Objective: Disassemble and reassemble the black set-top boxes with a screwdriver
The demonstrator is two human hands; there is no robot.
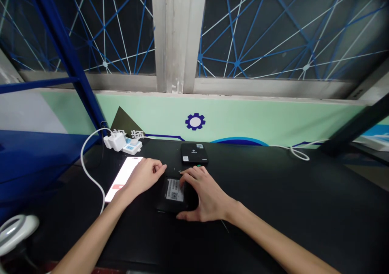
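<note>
My right hand (209,195) is closed over the right side of a flat black device (162,201), thumb at its near edge and fingers at its far side. The device lies on the black table with a white printed label (175,190) facing up. To its upper left, my left hand (147,174) is curled, thumb and fingers together; whatever is inside, if anything, is hidden. Beneath that forearm lies a phone (124,174) with a bright white screen. Several tiny light bits (174,169) sit between the hands. A small green thing (199,165) shows behind my right knuckles.
A second black box (193,153) stands beyond the hands. A power strip (133,146) with a white charger (114,141) and cable (82,156) is at the back left. A thin metallic line (225,226) shows below my right wrist. A white rounded device (18,231) is at left.
</note>
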